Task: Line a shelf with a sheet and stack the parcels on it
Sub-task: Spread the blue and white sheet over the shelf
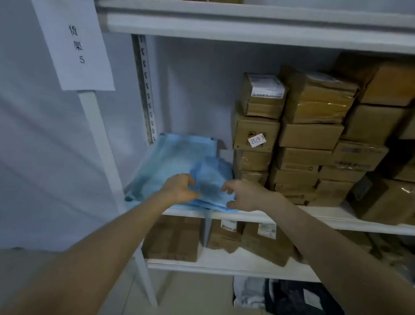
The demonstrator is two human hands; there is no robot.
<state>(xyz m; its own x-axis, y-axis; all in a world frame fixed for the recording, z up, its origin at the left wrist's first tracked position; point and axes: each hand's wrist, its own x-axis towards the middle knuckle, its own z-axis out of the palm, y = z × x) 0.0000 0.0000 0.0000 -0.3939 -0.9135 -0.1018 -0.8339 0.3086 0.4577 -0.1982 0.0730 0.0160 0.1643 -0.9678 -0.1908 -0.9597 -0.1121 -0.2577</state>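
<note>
I've got my left hand [181,189] and right hand [244,195] close together at the near edge of the white metal shelf [346,223]. Each pinches a fold of the thin pale-blue sheet [176,154], which lies over the shelf's left end, its right side doubled over. I judge this grip serves to draw the fold open rightward, toward the stacked brown cardboard parcels [308,141].

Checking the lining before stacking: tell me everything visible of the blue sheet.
The blue sheet looks like thin, soft fabric. It lies on the left end of the shelf, partly spread flat, its right part bunched in folded layers. The left hand pinches that fold; the right hand grips its front edge.
</note>
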